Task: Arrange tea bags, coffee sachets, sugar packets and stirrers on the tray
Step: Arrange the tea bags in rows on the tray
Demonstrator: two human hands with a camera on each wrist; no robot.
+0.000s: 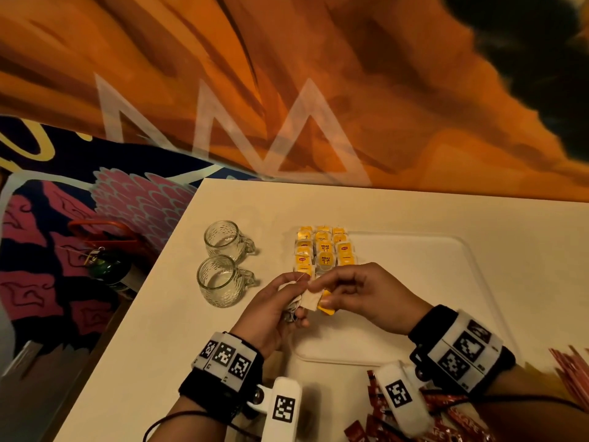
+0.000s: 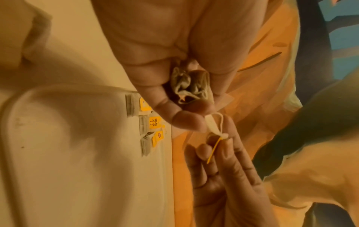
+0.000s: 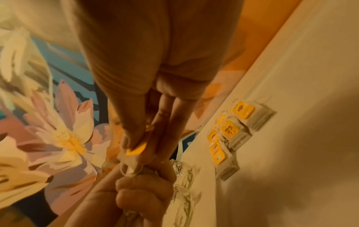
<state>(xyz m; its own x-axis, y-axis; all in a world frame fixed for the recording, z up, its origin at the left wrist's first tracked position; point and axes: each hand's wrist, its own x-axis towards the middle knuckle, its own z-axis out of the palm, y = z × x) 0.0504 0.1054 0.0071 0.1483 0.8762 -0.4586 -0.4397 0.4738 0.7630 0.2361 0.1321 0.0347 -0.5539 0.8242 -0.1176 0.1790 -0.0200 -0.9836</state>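
Several tea bags (image 1: pixel 323 250) with yellow tags lie in rows at the far left corner of the white tray (image 1: pixel 446 250). Just in front of them, over the tray's left edge, my left hand (image 1: pixel 294 298) grips a small bunch of crumpled tea bags (image 2: pixel 190 86). My right hand (image 1: pixel 318 293) meets it and pinches one tea bag (image 1: pixel 310 299) with its yellow tag (image 3: pixel 136 149) between thumb and fingers. A thin string runs between the two hands. In the left wrist view the laid-out tea bags (image 2: pixel 151 122) sit beside my fingers (image 2: pixel 174 115).
Two empty glass mugs (image 1: pixel 223 240) (image 1: pixel 220 280) stand left of the tray on the white table. Red coffee sachets (image 1: pixel 446 419) lie in a heap at the near edge, and thin red-striped sticks (image 1: pixel 570 368) at the near right. An orange wall runs behind the table.
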